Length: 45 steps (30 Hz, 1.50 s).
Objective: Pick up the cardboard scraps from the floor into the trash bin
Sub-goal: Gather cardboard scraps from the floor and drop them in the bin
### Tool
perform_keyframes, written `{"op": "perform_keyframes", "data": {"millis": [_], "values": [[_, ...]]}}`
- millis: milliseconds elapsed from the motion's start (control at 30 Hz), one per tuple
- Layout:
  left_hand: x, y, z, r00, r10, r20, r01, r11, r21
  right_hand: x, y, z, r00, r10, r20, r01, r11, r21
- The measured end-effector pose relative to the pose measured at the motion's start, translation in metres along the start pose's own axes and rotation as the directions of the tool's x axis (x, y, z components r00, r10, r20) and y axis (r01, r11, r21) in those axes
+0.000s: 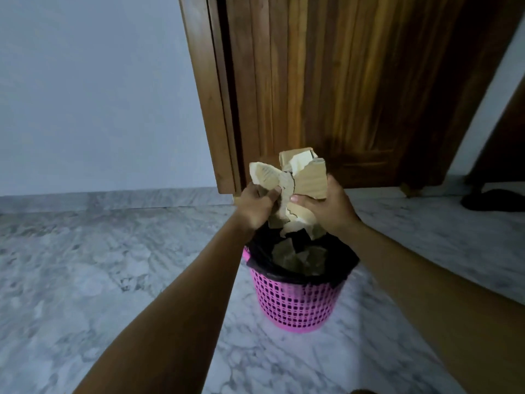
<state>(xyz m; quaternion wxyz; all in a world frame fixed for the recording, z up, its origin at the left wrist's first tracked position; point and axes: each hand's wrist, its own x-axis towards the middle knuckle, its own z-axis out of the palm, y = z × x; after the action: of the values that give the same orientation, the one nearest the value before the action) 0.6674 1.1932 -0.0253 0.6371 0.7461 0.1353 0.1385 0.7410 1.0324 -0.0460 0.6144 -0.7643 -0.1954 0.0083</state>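
Observation:
A bundle of torn cardboard scraps (301,177) is held between both hands just above the trash bin (295,302), a pink mesh basket with a black liner (343,260). My left hand (257,204) grips the left side of the bundle, thumb over a scrap. My right hand (326,210) grips the right side, thumb pressed on the front piece. More cardboard scraps (298,258) lie inside the bin below the bundle.
The bin stands on a grey marble floor (113,280). Behind it is a brown wooden door (326,81) and a pale wall (93,95) to the left. A dark object (494,199) lies on the floor at far right.

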Motion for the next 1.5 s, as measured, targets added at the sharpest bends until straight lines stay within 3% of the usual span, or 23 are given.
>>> {"op": "perform_keyframes", "data": {"millis": [133,233,367,700,933,1067,1167,1367,1500], "values": [[0.024,-0.038,0.035,0.996,-0.091,0.022,0.085,0.981,0.175,0.011,0.048,-0.016,0.992,0.125,0.001,-0.120,0.961,-0.248],[0.026,-0.064,0.038,0.982,-0.189,0.011,0.171,0.910,0.377,0.013,0.073,-0.021,0.948,0.276,0.155,-0.191,0.890,-0.414],[0.019,-0.073,0.028,0.971,-0.232,-0.057,0.235,0.884,0.404,0.015,0.077,-0.032,0.916,0.347,0.204,-0.205,0.839,-0.504],[-0.022,-0.024,-0.025,0.991,-0.081,-0.102,0.116,0.911,0.397,-0.003,0.024,0.002,0.938,0.202,0.280,-0.026,0.850,-0.526],[-0.129,-0.001,-0.169,0.968,0.004,-0.253,0.123,0.866,0.484,-0.067,-0.060,0.138,0.883,0.062,0.466,0.187,0.863,-0.470],[-0.215,-0.010,-0.279,0.916,-0.016,-0.401,0.220,0.856,0.467,-0.129,-0.105,0.244,0.784,-0.020,0.620,0.308,0.880,-0.361],[-0.297,-0.022,-0.362,0.838,-0.051,-0.544,0.320,0.853,0.413,-0.197,-0.139,0.331,0.683,-0.050,0.729,0.373,0.882,-0.289],[-0.476,-0.044,-0.491,0.669,-0.123,-0.733,0.493,0.811,0.314,-0.349,-0.203,0.475,0.442,-0.051,0.896,0.461,0.870,-0.177],[-0.592,-0.054,-0.538,0.551,-0.170,-0.817,0.592,0.769,0.240,-0.443,-0.238,0.538,0.279,-0.094,0.956,0.524,0.849,-0.070]]}}
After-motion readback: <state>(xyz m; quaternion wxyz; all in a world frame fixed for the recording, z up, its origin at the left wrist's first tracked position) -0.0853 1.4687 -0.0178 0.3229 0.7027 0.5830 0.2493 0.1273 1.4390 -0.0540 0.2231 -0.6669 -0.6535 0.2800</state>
